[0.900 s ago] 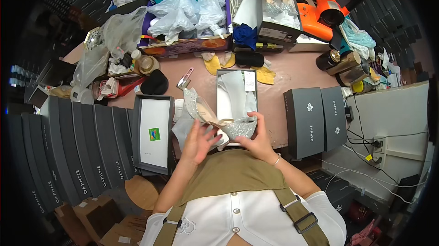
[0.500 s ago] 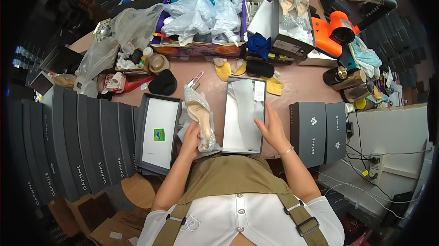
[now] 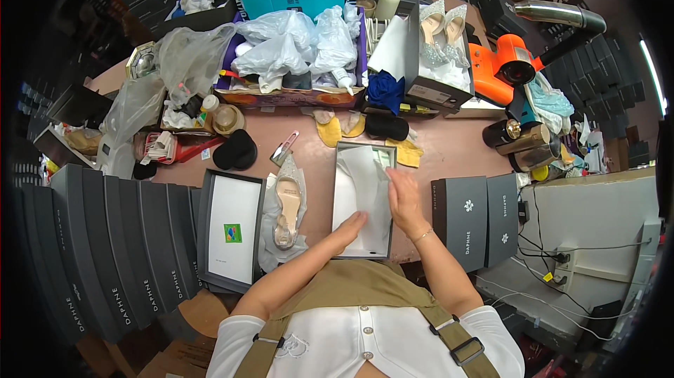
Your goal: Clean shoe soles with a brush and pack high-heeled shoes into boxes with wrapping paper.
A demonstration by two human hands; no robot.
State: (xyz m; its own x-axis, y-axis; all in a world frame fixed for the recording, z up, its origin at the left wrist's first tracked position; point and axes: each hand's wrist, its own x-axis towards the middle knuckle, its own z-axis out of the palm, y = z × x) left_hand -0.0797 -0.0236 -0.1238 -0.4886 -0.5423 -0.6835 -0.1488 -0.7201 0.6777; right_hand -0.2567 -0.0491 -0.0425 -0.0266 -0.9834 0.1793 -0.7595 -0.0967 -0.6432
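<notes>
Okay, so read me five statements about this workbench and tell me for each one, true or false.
1. A single silver shoe lies on pale tissue, left of the open box. True.
2. Both hands are holding a shoe. False: the left hand and right hand are at the open box, by its white paper.
3. The bracelet is on the left wrist. False: the bracelet is on the right wrist.
4. A pair of glittery shoes sits in another box toward the back. True.
5. The orange device is at the far left. False: the orange device is at the upper right.
</notes>
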